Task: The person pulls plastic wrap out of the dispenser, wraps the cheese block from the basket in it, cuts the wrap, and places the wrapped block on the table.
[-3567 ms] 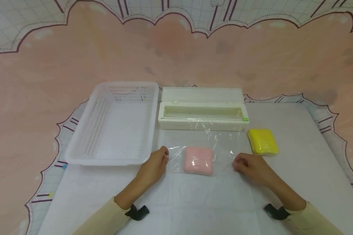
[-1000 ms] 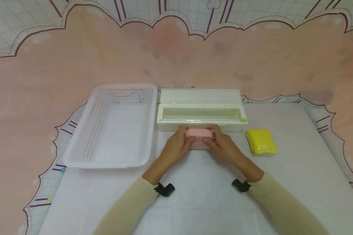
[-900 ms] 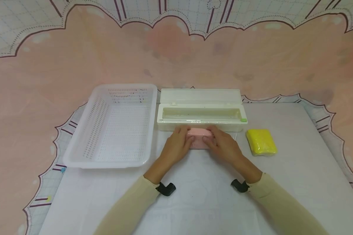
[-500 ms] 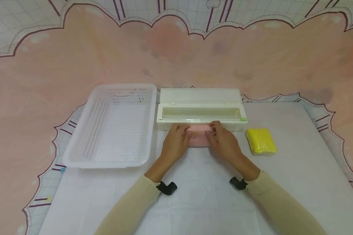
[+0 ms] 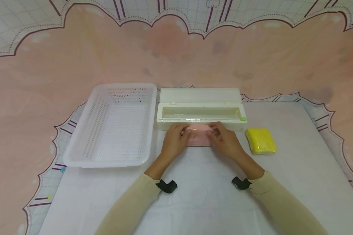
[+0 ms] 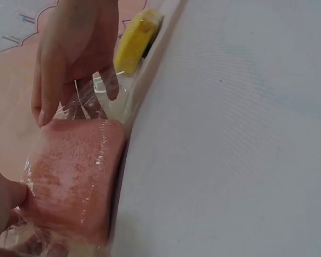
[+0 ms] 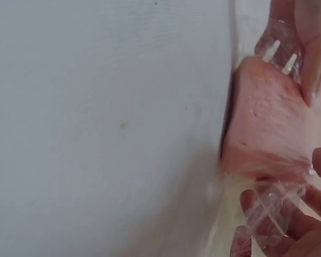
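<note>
Between both hands is a pink rounded square block [image 5: 198, 136], wrapped in clear film and close in front of a white cling film dispenser [image 5: 176, 125]. The left hand [image 5: 174, 140] grips its left side, thumb on the near face. On the opposite side the right hand [image 5: 226, 142] holds the block, its thumb near the corner. In the left wrist view, loose cling film [image 6: 88, 99] bunches between the block and the right hand's fingers. Crumpled film [image 7: 273, 209] also lies over the right hand's fingers in the right wrist view. The block's far underside is hidden.
A white perforated basket [image 5: 148, 130] stands at the left. A yellow block [image 5: 261, 141] in shiny wrap lies at the right. The dispenser's lid [image 5: 200, 95] is raised, and a green slider [image 5: 243, 119] sits at its right end. White cloth [image 5: 206, 195] covers the table.
The hands came from holding the spread film's two sides to gripping the block. Block and hands moved back towards the dispenser, and the film was folded around it. The last half second shows small finger shifts.
</note>
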Demonstrator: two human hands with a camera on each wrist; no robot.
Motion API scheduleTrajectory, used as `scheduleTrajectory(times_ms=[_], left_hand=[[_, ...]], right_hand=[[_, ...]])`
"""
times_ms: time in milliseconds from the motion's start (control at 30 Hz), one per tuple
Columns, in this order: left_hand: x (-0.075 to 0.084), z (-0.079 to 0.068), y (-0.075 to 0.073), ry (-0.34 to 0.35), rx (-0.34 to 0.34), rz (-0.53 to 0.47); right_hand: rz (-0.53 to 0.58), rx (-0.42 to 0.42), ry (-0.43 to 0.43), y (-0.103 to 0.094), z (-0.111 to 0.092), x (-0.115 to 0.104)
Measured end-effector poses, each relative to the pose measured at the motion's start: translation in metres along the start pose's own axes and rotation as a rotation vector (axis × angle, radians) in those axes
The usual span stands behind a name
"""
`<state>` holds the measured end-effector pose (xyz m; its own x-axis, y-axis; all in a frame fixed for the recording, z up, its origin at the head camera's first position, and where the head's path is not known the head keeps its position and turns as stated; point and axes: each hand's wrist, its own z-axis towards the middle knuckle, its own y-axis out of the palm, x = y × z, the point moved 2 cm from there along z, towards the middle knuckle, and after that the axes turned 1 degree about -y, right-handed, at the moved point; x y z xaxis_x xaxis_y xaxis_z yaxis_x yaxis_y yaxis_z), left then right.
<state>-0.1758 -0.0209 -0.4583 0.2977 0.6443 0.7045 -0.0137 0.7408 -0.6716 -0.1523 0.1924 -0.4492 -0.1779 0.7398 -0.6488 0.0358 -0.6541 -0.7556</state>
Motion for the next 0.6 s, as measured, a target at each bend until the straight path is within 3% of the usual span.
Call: scheduleTrajectory(times_ms=[100, 233, 333, 400, 500, 600], left_hand=[[0.009, -0.001, -0.001, 0.04, 0.077, 0.113], [0.03, -0.001, -0.005, 0.129, 0.186, 0.275], [0.05, 0.008, -0.004, 0.193, 0.183, 0.329], [0.061, 0.019, 0.001, 0.214, 0.118, 0.339], [0.076, 0.04, 0.012, 0.208, -0.056, 0.307], [0.089, 0.062, 0.029, 0.186, -0.225, 0.251]], right_hand=[[-0.003, 0.069, 0.007, -0.007, -0.005, 0.004], [0.003, 0.335, 0.028, -0.021, -0.009, 0.014], [0.029, 0.474, 0.101, -0.035, -0.01, 0.022], [0.045, 0.46, 0.181, -0.043, -0.008, 0.029], [0.054, 0.325, 0.307, -0.052, -0.004, 0.04], [0.067, 0.204, 0.358, -0.057, 0.001, 0.048]])
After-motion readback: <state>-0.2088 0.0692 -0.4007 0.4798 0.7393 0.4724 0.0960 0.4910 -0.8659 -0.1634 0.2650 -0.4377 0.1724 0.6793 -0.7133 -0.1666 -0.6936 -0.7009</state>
